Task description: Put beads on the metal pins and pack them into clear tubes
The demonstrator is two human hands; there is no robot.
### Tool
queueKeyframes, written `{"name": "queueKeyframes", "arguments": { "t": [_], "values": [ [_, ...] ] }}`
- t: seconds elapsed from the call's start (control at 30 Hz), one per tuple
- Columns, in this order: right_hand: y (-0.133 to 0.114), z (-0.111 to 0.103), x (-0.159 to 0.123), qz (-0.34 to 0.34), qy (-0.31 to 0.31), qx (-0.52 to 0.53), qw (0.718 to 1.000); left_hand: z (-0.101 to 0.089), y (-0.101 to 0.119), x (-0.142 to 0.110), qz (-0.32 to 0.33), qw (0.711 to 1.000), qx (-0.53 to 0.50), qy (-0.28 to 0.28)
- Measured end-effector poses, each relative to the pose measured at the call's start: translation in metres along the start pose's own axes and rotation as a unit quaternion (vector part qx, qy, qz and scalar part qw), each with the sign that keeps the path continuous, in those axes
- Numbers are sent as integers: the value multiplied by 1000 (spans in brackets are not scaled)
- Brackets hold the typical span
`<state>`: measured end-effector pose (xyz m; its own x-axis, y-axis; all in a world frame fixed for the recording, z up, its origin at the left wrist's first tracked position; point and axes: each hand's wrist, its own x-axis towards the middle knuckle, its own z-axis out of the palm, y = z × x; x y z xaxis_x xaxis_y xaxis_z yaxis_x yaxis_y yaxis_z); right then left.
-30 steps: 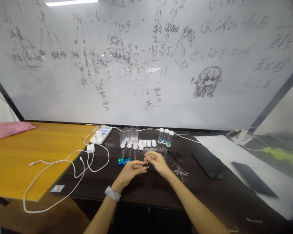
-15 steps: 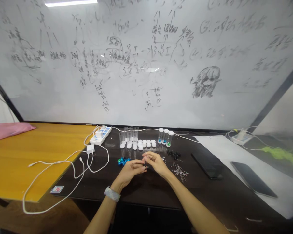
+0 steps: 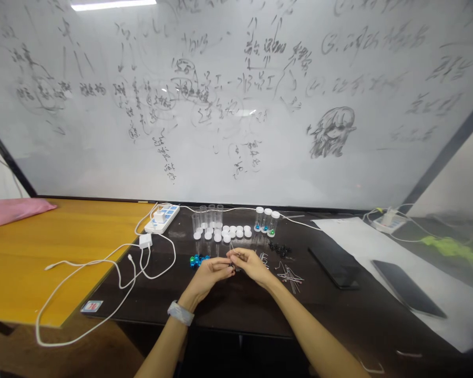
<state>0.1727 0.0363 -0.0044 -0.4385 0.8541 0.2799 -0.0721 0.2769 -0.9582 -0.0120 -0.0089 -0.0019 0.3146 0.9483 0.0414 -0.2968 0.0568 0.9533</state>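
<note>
My left hand [image 3: 209, 274], with a pale band on its wrist, pinches a small dark piece [image 3: 232, 266] between thumb and fingertips; the fingers hide most of it. My right hand [image 3: 253, 266] meets it there, its fingertips closed on a thin metal pin [image 3: 231, 247] whose upper end sticks up above them. Blue and green shiny balls [image 3: 198, 260] lie just left of my hands. To the right are a heap of small black parts [image 3: 279, 249], short bent metal pieces [image 3: 264, 258] and a scattered bunch of long thin metal pins [image 3: 290, 276].
Behind my hands stand rows of white caps [image 3: 218, 238] and clear tubes [image 3: 203, 216]. Three capped tubes [image 3: 267, 221] hold coloured balls. A power strip [image 3: 162, 219] with white cables lies left; a black phone [image 3: 333, 269] and a tablet-like slab [image 3: 408, 289] lie right.
My hands stay together over the same spot. The right fingertips and the pin have shifted slightly left, and the pin now stands more upright.
</note>
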Motion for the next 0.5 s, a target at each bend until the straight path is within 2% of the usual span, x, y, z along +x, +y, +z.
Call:
{"name": "queueKeyframes", "arguments": {
  "t": [0.1,0.17,0.2,0.27,0.37,0.5],
  "values": [
    [-2,-15,-1,-11,24,-92,995,-3,2,1,4,1000,-4,26],
    [-4,-29,-4,-19,52,-207,977,-4,3,1,8,999,-5,45],
    [-4,-35,-7,-20,46,-263,964,-5,4,1,10,999,-3,53],
    [-6,-45,-12,-15,-8,-338,941,-5,4,1,14,998,0,62],
    [-7,-49,-19,-11,-74,-392,917,-5,3,2,19,998,1,67],
    [-7,-44,-21,-13,-71,-421,904,-6,1,2,23,997,-1,72]
  ]
}}
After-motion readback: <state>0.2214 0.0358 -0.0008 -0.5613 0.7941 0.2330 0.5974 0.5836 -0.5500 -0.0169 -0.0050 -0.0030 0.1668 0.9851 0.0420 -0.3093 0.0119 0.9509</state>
